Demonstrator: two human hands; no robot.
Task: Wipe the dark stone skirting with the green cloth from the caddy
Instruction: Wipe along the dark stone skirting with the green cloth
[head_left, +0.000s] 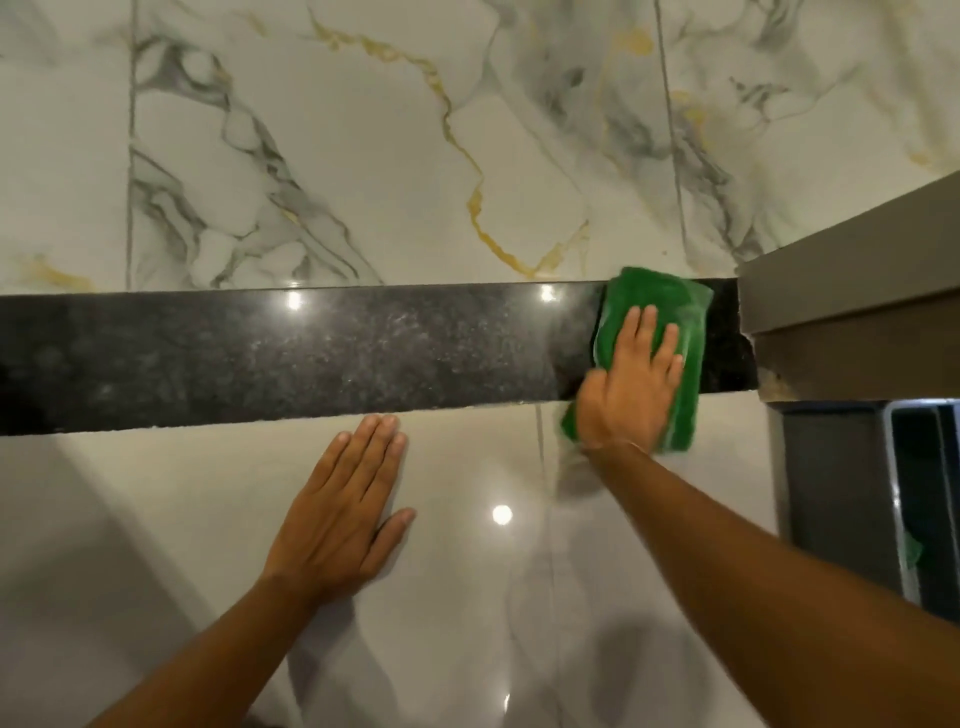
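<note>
Head cam, looking down at where the floor meets the wall. The dark stone skirting (311, 358) runs as a speckled black band across the whole frame, glossy enough to throw back a couple of ceiling-light glints. Above it sits a white marble-look wall (363, 156) with grey and gold veining. Below it is the pale polished floor (467, 597), which also has a bright light spot on it.

The green cloth (660, 306) is folded into a rough rectangle and lies flat against the right end of the skirting, just beside a grey cabinet edge (841, 291). Its top edge reaches the top of the stone and its bottom hangs past the lower edge onto the floor. The right hand (631, 379) lies flat on top of it, fingers slightly fanned and extended, palm pressing the cloth to the stone. So it's not pinching or bunching anything, just a flat press.

The left hand (343, 509) is planted palm-down on the floor, holding nothing, fingers together and thumb out to the side, with its fingertips just short of the skirting's lower edge.

At the far right edge, under the cabinet, there's a grey caddy-like container (914, 493) with a bit of something green showing inside, too blurry to identify.
</note>
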